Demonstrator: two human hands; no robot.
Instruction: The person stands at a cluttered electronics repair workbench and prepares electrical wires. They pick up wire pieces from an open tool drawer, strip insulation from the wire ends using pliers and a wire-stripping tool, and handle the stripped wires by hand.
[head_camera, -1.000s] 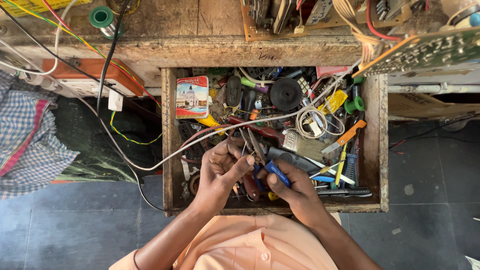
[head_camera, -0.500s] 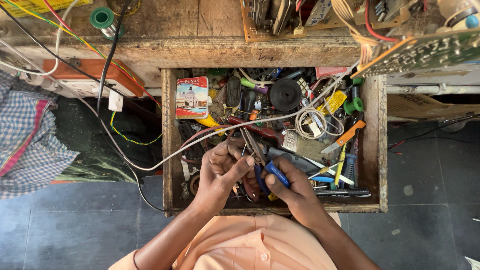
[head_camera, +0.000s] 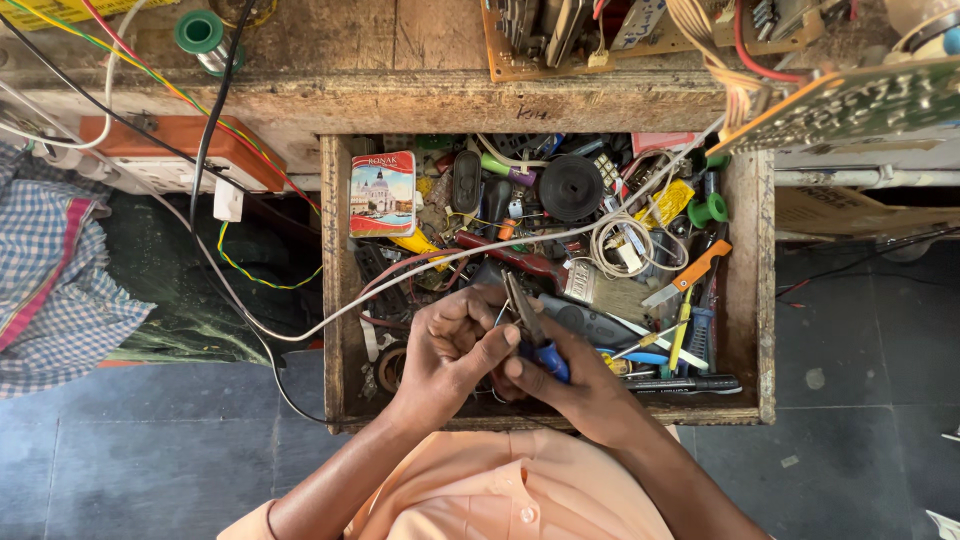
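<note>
Both hands meet over the near half of an open wooden drawer (head_camera: 338, 300), each grip closed around a pair of blue-handled pliers (head_camera: 535, 335). The right hand (head_camera: 580, 385) wraps the blue handles in a curled fist, thumb pressing on top, while the fingers of the left hand (head_camera: 450, 345) bend inward and pinch near the metal jaws; what, if anything, sits between the fingertips is too small to tell. The pliers lie tilted, nose pointing away from the person, just above the drawer's front edge.

Compared with half a second ago, the hands stay in the same spot over the drawer, with only a slight shift of the fingers around the tool; the clutter has not moved.

The drawer is packed: a small picture tin (head_camera: 382, 193) stands in its far left corner, a black round disc (head_camera: 570, 187) lies near the back, a coil of white cable (head_camera: 615, 240) sits right of centre, a paintbrush (head_camera: 545, 270) with a dark red handle lies just beyond the hands, and an orange-handled blade (head_camera: 690, 273) rests toward the right wall. A white cable (head_camera: 300, 335) trails out over the drawer's left wall. Above the drawer, the table (head_camera: 400, 100) carries a green spool (head_camera: 200, 32) and circuit boards (head_camera: 860, 105).
</note>
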